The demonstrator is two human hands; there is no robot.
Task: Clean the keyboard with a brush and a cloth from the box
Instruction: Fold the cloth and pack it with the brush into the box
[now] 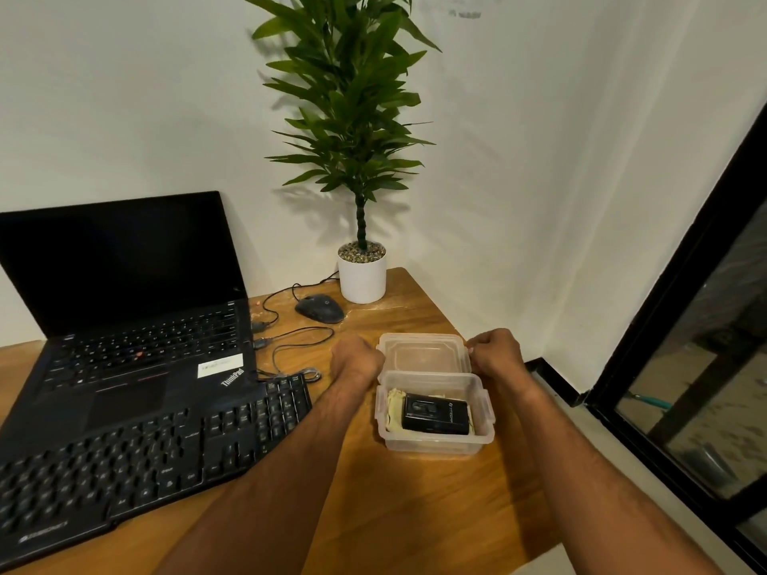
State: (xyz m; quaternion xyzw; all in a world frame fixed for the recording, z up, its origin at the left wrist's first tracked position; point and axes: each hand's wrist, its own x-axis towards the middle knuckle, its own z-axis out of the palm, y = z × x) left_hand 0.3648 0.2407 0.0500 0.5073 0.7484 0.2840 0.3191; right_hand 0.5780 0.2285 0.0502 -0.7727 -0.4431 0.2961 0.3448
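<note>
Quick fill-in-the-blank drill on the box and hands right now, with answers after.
1. The clear box stands open, its lid held by ____ hands.
2. Inside, a black case lies on a pale ____.
3. The keyboard sits in front of the ____.
4. The mouse lies beside a white ____.

Answers: both; cloth; laptop; pot

Dim warm light; plant shadow on wall; edges bowed, soft.
</note>
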